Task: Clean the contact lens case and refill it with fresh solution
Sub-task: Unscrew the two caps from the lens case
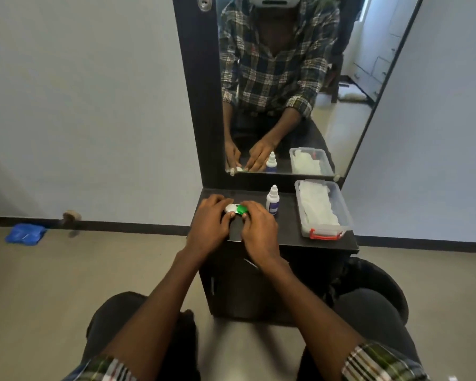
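A contact lens case [235,209] with one white cap and one green cap lies on the dark shelf [289,229] under the mirror. My left hand [210,224] curls its fingers round the white-capped end. My right hand [259,229] grips the green-capped end with thumb and fingers. Both hands hide most of the case body. A small white solution bottle [272,200] with a blue label stands upright just right of my right hand, its cap on.
A clear plastic box [323,210] of white tissues with a red latch sits at the shelf's right end. The mirror [286,86] rises behind the shelf. A dark cabinet [231,287] stands below, between my knees. A blue cloth [25,234] lies on the floor at left.
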